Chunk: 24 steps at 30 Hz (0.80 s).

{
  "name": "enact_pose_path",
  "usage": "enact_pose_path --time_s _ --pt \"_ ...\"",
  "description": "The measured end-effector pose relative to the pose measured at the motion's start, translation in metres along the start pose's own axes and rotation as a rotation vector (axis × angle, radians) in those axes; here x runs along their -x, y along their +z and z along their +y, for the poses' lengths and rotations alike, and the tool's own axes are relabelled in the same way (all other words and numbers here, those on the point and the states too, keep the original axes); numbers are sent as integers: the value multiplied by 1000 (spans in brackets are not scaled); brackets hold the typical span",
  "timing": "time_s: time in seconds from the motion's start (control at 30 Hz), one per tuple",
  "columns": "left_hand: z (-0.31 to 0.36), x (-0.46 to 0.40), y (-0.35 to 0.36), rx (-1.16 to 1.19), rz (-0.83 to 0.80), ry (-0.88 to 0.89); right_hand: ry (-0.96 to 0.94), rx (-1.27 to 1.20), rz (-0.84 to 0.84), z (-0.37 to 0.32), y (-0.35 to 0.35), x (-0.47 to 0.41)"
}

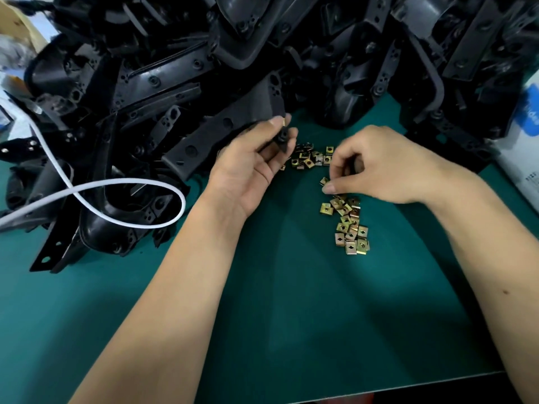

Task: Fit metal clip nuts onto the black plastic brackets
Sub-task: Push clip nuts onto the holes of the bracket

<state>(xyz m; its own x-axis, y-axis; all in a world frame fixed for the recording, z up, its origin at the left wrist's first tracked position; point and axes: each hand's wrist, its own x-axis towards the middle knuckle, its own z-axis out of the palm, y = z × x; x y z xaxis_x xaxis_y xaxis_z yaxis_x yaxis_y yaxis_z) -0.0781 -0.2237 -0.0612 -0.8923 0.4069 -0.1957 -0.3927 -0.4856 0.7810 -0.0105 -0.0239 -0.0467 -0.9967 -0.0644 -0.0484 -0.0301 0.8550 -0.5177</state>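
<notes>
My left hand (256,164) grips the end of a long black plastic bracket (221,132), thumb and fingers curled round its tab, where a bit of brass-coloured metal shows at the thumb tip. My right hand (376,167) hovers over the green mat and pinches one brass clip nut (324,181) between thumb and forefinger. Several loose clip nuts (350,225) lie in a trail just below that hand. Another cluster of clip nuts (310,158) sits between the two hands.
A large heap of black plastic brackets (262,48) fills the back and left of the green mat (291,301). A white cable (122,185) loops over the left part of the heap. A white and blue box (528,135) stands at the right edge.
</notes>
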Motion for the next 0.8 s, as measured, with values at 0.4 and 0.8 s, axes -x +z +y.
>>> enact_pose_path --time_s 0.4,0.8 --pt "-14 6 14 -317 98 110 -118 -16 187 -2 9 -5" --pt "-11 10 13 -463 -36 120 -173 -581 367 -6 16 -4"
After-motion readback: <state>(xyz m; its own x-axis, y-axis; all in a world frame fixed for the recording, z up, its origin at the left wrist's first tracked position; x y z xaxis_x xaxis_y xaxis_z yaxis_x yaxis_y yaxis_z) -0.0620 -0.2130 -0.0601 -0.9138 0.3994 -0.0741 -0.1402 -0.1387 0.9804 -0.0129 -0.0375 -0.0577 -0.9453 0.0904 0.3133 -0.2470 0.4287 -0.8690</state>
